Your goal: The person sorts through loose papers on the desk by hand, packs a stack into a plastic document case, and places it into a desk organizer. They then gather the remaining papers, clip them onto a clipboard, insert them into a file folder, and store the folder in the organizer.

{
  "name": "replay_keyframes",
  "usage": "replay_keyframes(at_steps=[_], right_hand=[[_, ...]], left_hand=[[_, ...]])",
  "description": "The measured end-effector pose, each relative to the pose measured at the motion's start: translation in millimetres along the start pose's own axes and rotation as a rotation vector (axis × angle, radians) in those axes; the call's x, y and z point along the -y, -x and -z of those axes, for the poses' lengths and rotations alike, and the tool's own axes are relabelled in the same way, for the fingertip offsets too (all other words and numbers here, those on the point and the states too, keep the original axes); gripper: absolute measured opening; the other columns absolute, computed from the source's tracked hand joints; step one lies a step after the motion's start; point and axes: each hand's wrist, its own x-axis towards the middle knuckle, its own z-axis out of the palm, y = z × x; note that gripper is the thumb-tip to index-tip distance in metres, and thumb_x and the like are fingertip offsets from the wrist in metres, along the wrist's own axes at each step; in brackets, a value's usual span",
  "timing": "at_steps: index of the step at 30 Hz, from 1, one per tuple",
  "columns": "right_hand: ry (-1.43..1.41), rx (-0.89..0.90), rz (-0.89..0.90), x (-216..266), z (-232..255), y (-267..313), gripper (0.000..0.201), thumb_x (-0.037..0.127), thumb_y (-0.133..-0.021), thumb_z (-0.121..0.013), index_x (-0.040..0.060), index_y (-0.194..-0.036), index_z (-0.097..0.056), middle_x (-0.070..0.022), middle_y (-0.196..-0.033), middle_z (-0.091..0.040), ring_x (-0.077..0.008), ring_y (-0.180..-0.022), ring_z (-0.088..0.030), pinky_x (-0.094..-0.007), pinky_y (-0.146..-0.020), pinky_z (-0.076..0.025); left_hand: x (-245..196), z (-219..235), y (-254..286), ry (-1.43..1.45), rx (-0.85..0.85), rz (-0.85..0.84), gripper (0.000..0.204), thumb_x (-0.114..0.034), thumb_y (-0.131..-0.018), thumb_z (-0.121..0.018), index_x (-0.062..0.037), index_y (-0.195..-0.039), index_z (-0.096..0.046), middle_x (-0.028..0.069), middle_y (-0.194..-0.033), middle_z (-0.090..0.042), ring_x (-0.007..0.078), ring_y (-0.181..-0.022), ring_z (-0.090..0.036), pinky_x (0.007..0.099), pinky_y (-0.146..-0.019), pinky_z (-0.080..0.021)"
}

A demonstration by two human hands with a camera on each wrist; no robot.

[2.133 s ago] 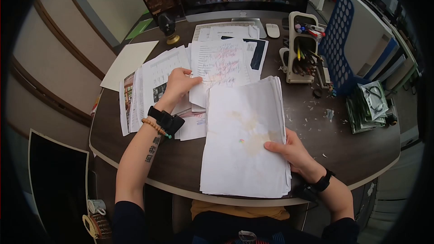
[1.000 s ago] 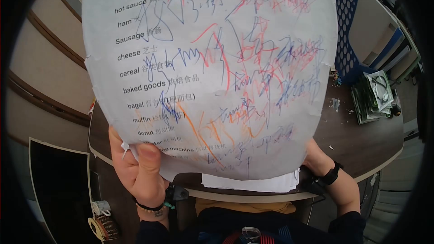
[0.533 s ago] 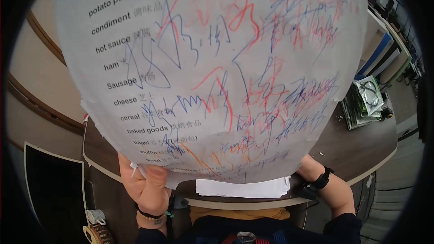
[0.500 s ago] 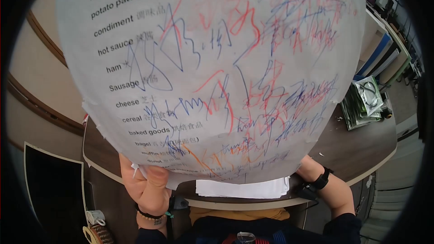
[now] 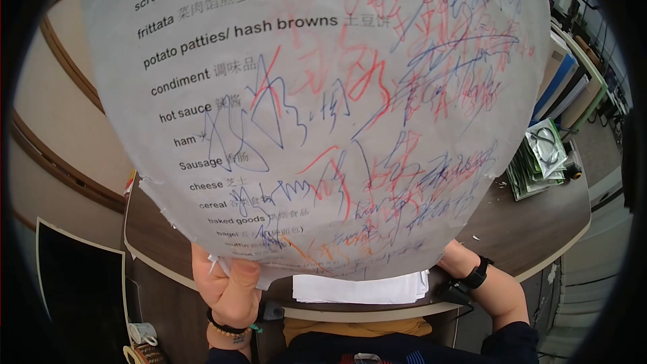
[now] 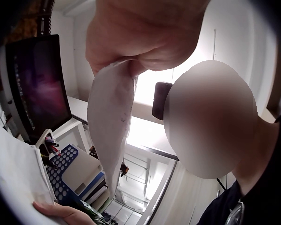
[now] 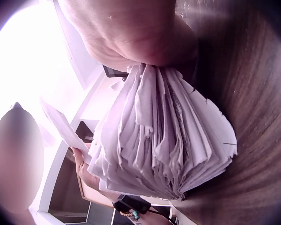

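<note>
A printed sheet (image 5: 296,128), a word list scrawled over in blue, red and orange pen, is held up close to the head camera. My left hand (image 5: 232,290) pinches its lower left corner, thumb on the printed face. In the left wrist view the sheet (image 6: 112,112) bows down from those fingers. My right hand (image 7: 126,33) grips a thick stack of worn papers (image 7: 164,136), whose edges fan out below it. From the head, only the stack's near end (image 5: 357,288) shows beneath the raised sheet, which also hides most of the right hand's fingers.
The sheet covers most of the dark desk (image 5: 532,222). Green packets (image 5: 539,162) sit at the desk's right side, near standing folders (image 5: 573,81). A monitor (image 6: 40,89) and a blue perforated file holder (image 6: 61,173) appear in the left wrist view. A cup (image 5: 143,332) stands low left.
From the papers on the desk, my left hand has lifted the sheet up before the head camera. Lately it has shifted slightly down and right, bringing upper lines into view. The right hand keeps the stack.
</note>
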Motion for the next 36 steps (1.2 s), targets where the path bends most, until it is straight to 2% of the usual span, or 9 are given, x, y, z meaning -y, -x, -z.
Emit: replay_keyframes(at_steps=[7, 14, 16, 21, 29, 32, 34, 35, 36], right_hand=[[-0.018, -0.014, 0.027, 1.7, -3.4, 0.2, 0.040, 0.002, -0.088, -0.062, -0.0039, -0.125, -0.049, -0.0130, -0.113, -0.060, -0.0208, -0.098, -0.061, -0.0347, -0.081, -0.054], [-0.058, -0.057, -0.026, 0.8, -6.5, -1.3, 0.036, 0.003, -0.088, -0.063, -0.0043, -0.122, -0.053, -0.0127, -0.112, -0.062, -0.0193, -0.097, -0.062, -0.0333, -0.080, -0.054], [-0.014, -0.045, -0.008, 1.2, -5.2, -0.6, 0.034, 0.003, -0.088, -0.063, -0.0046, -0.120, -0.054, -0.0124, -0.110, -0.063, -0.0187, -0.096, -0.062, -0.0327, -0.079, -0.054], [-0.024, 0.001, -0.047, 5.6, -7.0, 3.5, 0.028, -0.002, -0.085, -0.063, -0.0054, -0.113, -0.060, -0.0114, -0.106, -0.066, -0.0172, -0.094, -0.064, -0.0306, -0.079, -0.053], [-0.020, -0.053, -0.065, 5.6, -7.9, 2.8, 0.033, -0.006, -0.084, -0.062, -0.0045, -0.117, -0.057, -0.0113, -0.110, -0.065, -0.0169, -0.096, -0.063, -0.0308, -0.080, -0.053], [-0.006, -0.058, -0.058, 5.7, -7.4, 4.5, 0.034, -0.005, -0.084, -0.062, -0.0037, -0.117, -0.057, -0.0116, -0.110, -0.065, -0.0176, -0.096, -0.063, -0.0312, -0.080, -0.053], [-0.006, -0.060, -0.056, -0.2, -1.0, 1.7, 0.033, -0.004, -0.084, -0.062, -0.0032, -0.117, -0.057, -0.0117, -0.109, -0.065, -0.0181, -0.096, -0.063, -0.0314, -0.080, -0.053], [-0.018, -0.073, -0.069, -10.2, 8.9, -4.9, 0.034, -0.003, -0.085, -0.062, -0.0026, -0.118, -0.057, -0.0114, -0.110, -0.065, -0.0180, -0.096, -0.063, -0.0316, -0.081, -0.053], [-0.030, -0.089, -0.091, -18.9, 14.2, -5.5, 0.034, -0.001, -0.086, -0.062, -0.0020, -0.119, -0.057, -0.0111, -0.110, -0.065, -0.0180, -0.096, -0.063, -0.0317, -0.081, -0.053]], left_hand=[[0.4, -1.6, 0.1, 0.000, -0.029, 0.025, 0.067, -0.021, -0.090, -0.066, 0.0061, -0.139, -0.029, 0.0165, -0.131, -0.051, 0.0245, -0.117, -0.054, 0.0376, -0.101, -0.041], [5.4, 2.5, -2.6, 0.001, 0.000, 0.019, 0.070, -0.020, -0.089, -0.068, 0.0054, -0.140, -0.028, 0.0164, -0.132, -0.051, 0.0256, -0.118, -0.053, 0.0393, -0.101, -0.041], [3.5, -0.9, -3.9, 0.088, -0.014, 0.046, 0.064, -0.009, -0.086, -0.069, 0.0050, -0.137, -0.033, 0.0136, -0.128, -0.053, 0.0209, -0.115, -0.053, 0.0352, -0.101, -0.039], [6.8, 4.3, -3.8, 0.082, 0.005, 0.028, 0.062, -0.009, -0.087, -0.068, 0.0055, -0.136, -0.034, 0.0143, -0.128, -0.054, 0.0208, -0.114, -0.053, 0.0353, -0.101, -0.039], [7.4, 2.9, -5.3, 0.098, 0.002, 0.025, 0.059, -0.009, -0.087, -0.067, 0.0056, -0.135, -0.035, 0.0149, -0.125, -0.055, 0.0211, -0.112, -0.055, 0.0351, -0.099, -0.040], [8.0, -2.1, -9.8, 0.133, -0.009, 0.046, 0.064, -0.013, -0.086, -0.071, 0.0059, -0.135, -0.034, 0.0162, -0.126, -0.054, 0.0201, -0.112, -0.055, 0.0346, -0.097, -0.042], [9.7, -6.7, -24.5, -0.068, 0.116, -0.023, 0.059, -0.012, -0.085, -0.072, 0.0069, -0.131, -0.041, 0.0148, -0.122, -0.058, 0.0179, -0.108, -0.057, 0.0320, -0.093, -0.045], [6.6, -8.1, -29.8, -0.070, 0.107, -0.014, 0.059, -0.012, -0.085, -0.072, 0.0069, -0.131, -0.041, 0.0148, -0.122, -0.058, 0.0179, -0.108, -0.057, 0.0320, -0.093, -0.045], [1.8, -10.0, -33.6, -0.131, 0.176, 0.141, 0.054, -0.011, -0.085, -0.072, 0.0070, -0.128, -0.045, 0.0128, -0.117, -0.060, 0.0161, -0.105, -0.058, 0.0298, -0.090, -0.046]])
